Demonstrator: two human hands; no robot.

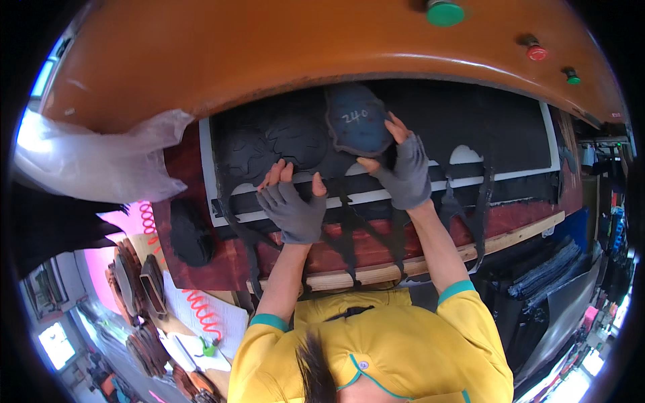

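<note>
My right hand (404, 176), in a grey fingerless glove, grips the lower right edge of a rounded cutting die (353, 124). The die has a blue top with white handwritten marks and lies on a black sheet (443, 138). Fingers and thumb are bent round its rim. My left hand (290, 208), gloved the same way, rests on the sheet's near part with its fingers stretched and thumb apart, holding nothing. Cut outlines (295, 144) show in the sheet just beyond it. Webbed strips of black offcut (346, 238) hang over the near edge of the table.
An orange machine beam (269, 54) with green and red buttons overhangs the back. Clear plastic (101, 158) hangs at left. Dark pieces (190, 232) lie on the red table (232, 262). Several dies (127, 282) are stacked at lower left; black sheets (537, 289) at right.
</note>
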